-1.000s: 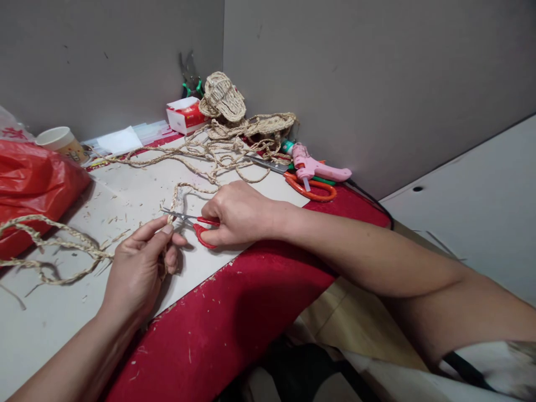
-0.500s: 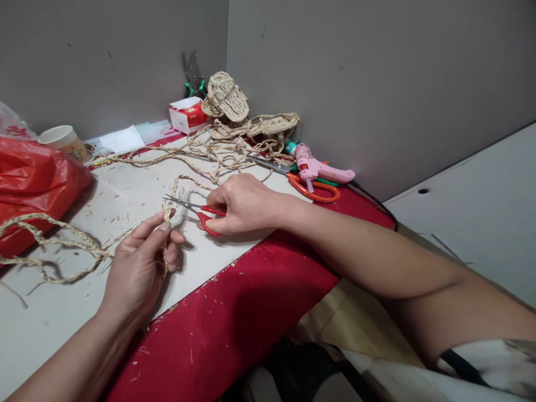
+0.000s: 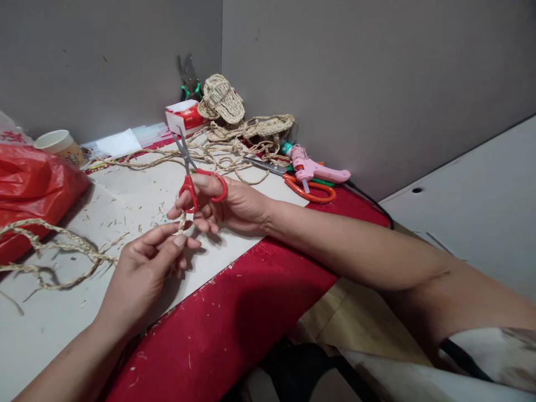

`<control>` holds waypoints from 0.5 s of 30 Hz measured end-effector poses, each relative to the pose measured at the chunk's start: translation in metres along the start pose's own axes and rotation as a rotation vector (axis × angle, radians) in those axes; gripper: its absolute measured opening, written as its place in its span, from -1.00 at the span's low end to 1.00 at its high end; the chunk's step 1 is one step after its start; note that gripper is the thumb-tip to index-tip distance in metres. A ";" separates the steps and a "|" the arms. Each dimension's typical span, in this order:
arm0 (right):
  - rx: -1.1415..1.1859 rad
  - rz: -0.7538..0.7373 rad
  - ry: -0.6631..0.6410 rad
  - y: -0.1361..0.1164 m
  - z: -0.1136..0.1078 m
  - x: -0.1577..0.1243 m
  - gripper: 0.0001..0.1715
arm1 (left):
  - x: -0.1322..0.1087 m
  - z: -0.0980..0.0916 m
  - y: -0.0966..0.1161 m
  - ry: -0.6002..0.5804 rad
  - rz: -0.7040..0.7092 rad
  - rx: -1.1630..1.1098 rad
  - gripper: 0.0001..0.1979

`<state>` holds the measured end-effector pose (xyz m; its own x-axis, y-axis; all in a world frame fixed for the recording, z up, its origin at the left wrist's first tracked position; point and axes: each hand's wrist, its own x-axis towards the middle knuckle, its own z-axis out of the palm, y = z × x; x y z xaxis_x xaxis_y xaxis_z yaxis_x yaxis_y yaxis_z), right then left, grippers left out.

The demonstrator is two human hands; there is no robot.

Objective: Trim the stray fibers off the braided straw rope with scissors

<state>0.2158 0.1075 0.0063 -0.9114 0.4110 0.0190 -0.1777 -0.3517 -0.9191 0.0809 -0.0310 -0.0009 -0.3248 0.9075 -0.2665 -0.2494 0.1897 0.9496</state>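
In the head view, the left hand pinches a braided rope between thumb and fingers, over the white sheet. The right hand grips the scissors by their red loops, blades slightly parted, just above the rope's end.

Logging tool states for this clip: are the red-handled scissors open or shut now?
Partly open: the red-handled scissors show their blade tips apart and their handle loops spread.

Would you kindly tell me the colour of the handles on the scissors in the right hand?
The handles are red, best seen in the head view.
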 end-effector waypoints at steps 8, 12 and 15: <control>0.082 -0.134 0.193 -0.006 -0.009 0.005 -0.48 | -0.006 0.002 0.007 0.077 0.245 0.415 -0.75; 0.089 -0.168 0.297 -0.008 -0.011 0.006 -0.52 | -0.007 -0.001 0.007 0.066 0.255 0.423 -0.75; 0.093 -0.182 0.337 -0.008 -0.012 0.007 -0.53 | -0.009 -0.001 0.006 -0.021 0.130 0.328 -0.74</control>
<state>0.2153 0.1228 0.0087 -0.6915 0.7216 0.0338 -0.3724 -0.3160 -0.8726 0.0810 -0.0383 0.0064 -0.3151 0.9388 -0.1395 0.1006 0.1791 0.9787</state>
